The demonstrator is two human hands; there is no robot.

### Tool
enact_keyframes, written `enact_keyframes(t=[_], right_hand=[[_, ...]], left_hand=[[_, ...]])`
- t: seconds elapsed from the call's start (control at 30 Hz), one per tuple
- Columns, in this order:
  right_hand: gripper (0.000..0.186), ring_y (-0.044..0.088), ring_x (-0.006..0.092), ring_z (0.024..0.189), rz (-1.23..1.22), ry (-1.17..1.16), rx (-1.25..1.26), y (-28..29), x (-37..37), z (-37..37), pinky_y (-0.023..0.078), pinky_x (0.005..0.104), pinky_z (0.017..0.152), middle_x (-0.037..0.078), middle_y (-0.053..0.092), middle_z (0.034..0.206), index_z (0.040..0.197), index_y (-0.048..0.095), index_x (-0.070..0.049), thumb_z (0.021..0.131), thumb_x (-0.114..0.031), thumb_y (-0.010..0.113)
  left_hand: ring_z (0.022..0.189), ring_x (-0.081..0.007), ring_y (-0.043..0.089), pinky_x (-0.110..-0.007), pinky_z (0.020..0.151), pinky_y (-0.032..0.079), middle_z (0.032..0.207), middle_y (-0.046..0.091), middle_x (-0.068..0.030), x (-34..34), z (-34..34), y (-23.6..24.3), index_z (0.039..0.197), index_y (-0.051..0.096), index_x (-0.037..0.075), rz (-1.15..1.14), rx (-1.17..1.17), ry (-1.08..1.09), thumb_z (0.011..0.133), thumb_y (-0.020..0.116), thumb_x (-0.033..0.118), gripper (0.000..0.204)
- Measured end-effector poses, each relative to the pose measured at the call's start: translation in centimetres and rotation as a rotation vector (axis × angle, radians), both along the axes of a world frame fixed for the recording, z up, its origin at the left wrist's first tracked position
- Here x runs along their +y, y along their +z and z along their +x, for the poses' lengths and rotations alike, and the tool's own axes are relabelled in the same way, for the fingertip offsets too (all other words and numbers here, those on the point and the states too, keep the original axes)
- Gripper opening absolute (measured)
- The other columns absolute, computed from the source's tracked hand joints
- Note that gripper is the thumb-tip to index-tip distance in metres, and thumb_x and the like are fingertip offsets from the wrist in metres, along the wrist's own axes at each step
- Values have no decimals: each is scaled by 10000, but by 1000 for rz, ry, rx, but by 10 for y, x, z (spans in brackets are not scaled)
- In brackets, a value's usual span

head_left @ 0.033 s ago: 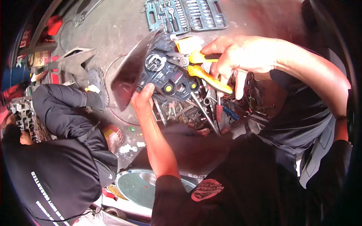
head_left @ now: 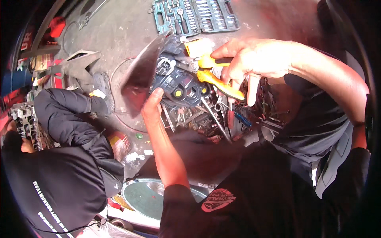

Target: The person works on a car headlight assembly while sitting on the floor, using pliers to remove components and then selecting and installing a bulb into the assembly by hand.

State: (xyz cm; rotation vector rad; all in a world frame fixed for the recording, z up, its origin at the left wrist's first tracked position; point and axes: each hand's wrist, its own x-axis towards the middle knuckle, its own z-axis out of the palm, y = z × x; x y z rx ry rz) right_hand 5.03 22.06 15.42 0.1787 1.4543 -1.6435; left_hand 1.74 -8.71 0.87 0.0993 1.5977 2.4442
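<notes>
My left hand (head_left: 152, 104) holds up a dark blue plastic housing (head_left: 178, 81) with round sockets and two yellow buttons, thumb against its lower edge. A dark flat panel (head_left: 142, 75) sticks out from the housing's left side. My right hand (head_left: 258, 59) is closed around yellow-handled pliers (head_left: 217, 79). The pliers' jaws point left and meet the upper right of the housing. A yellow block (head_left: 197, 47) shows just above the pliers.
An open socket set case (head_left: 196, 14) lies on the stained floor at the top. Loose wrenches and metal parts (head_left: 214, 119) are piled under the housing. Another person in black (head_left: 59, 178) crouches at left beside an engine part (head_left: 24, 119). A round metal basin (head_left: 147, 196) sits below.
</notes>
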Motion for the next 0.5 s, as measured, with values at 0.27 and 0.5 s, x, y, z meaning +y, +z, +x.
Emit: enact_keyframes(t=[0.27, 0.5], right_hand=[[638, 715, 266, 837, 29, -105, -144, 8, -19, -1, 663, 500, 658, 184, 650, 1016, 1370, 399, 32, 772, -74, 596], [327, 687, 235, 781, -62, -86, -90, -6, -1, -3, 652, 490, 641, 136, 625, 919, 1114, 517, -27, 827, -160, 597]], left_hand=[[1329, -294, 543, -451, 1132, 460, 1443, 555, -142, -3, -10, -3, 1478, 473, 11, 298, -106, -141, 858, 663, 209, 678], [1262, -311, 600, -454, 1134, 458, 1374, 591, -175, 8, -14, -4, 1462, 464, -36, 47, 120, -27, 688, 772, 39, 837]])
